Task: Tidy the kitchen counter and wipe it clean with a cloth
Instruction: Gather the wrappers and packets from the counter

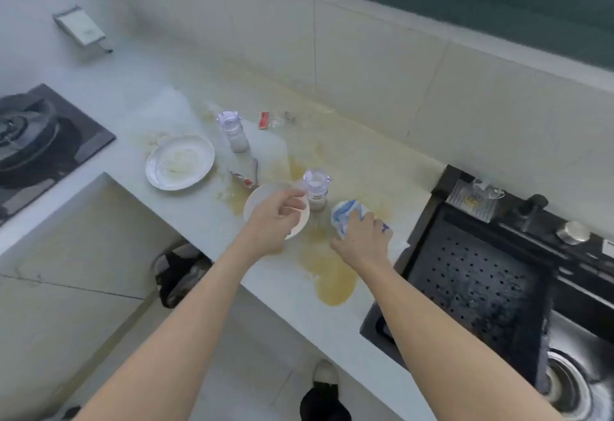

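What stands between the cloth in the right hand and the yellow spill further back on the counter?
The right hand grips the cloth at the spill's edge. Behind it, a shaker jar and small dish, under the left hand, stand on stained counter.

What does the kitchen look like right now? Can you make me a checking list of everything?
Surface: the counter has a yellowish spill running toward its front edge.
Job's things: a blue and white cloth; a small plate; a bigger dirty plate; two clear shakers.
Clutter: a red wrapper near the wall; a torn packet.
Hands: the left hand is over the small plate, grip unclear; the right hand grips the cloth.
Cables: nothing seen.
Surroundings: gas stove at left, black sink at right.
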`<state>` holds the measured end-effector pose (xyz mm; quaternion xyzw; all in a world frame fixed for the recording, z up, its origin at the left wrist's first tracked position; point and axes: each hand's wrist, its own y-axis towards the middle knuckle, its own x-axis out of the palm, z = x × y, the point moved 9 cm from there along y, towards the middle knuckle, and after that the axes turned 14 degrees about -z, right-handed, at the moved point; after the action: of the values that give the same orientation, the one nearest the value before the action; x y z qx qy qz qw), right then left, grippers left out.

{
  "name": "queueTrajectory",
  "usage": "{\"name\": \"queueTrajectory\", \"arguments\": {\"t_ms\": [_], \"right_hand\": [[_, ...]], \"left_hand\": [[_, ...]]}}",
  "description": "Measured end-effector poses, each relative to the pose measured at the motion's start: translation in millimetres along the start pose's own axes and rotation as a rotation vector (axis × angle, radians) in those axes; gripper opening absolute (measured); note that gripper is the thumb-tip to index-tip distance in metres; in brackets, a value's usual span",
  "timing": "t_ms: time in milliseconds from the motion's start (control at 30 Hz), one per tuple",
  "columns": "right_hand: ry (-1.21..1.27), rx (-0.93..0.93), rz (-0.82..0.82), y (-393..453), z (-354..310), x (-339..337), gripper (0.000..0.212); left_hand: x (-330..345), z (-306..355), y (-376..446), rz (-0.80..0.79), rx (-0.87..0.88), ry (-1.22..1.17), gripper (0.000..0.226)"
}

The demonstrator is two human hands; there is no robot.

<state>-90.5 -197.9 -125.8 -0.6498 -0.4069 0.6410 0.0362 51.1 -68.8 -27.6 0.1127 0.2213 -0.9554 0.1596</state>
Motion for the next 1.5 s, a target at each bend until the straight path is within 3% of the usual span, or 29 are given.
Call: {"name": "queueTrajectory", "arguments": {"t_ms": [100,200,433,667,833,933,1067,1167,1267,1400,1500], "right_hand": [[-0.080,0.040,0.024,6,-1,-1,0.038],[0.011,0.049,0.105,11,-6,-18,0.020],[0.187,-0.040,0.506,12,-49,-131,0.016],[0.181,-0.145,0.653,45,-130,-173,0.017],[0.181,-0.132,0.585,92,-182,-181,0.022],[0.166,-0.099,0.499,120,-201,-189,0.035],[0.054,-0.019,0.395,145,-215,-195,0.058],[0.026,0.049,0.358,155,-206,-207,0.055],[-0.027,0.078,0.271,164,-195,-212,0.047],[-0.091,0.030,0.042,195,-205,-200,0.032],[-0.077,-0.029,-0.133,230,-222,-184,0.023]], "left_hand": [[-12,-11,-3,-0.002,-0.044,0.015,0.040],[-31,-16,-3,0.017,-0.064,0.045,0.037],[-106,-35,13,0.161,-0.202,0.256,0.026],[-141,-71,83,-0.099,-0.407,0.327,0.039],[-155,-105,113,-0.226,-0.473,0.341,0.035],[-173,-83,134,-0.181,-0.336,0.350,0.022],[-200,-25,160,-0.073,-0.104,0.452,0.030],[-215,41,173,-0.039,0.032,0.530,0.029],[-241,86,193,0.012,0.104,0.548,0.014],[-277,91,234,0.036,0.076,0.524,0.025],[-292,63,276,0.013,-0.015,0.496,0.047]]}}
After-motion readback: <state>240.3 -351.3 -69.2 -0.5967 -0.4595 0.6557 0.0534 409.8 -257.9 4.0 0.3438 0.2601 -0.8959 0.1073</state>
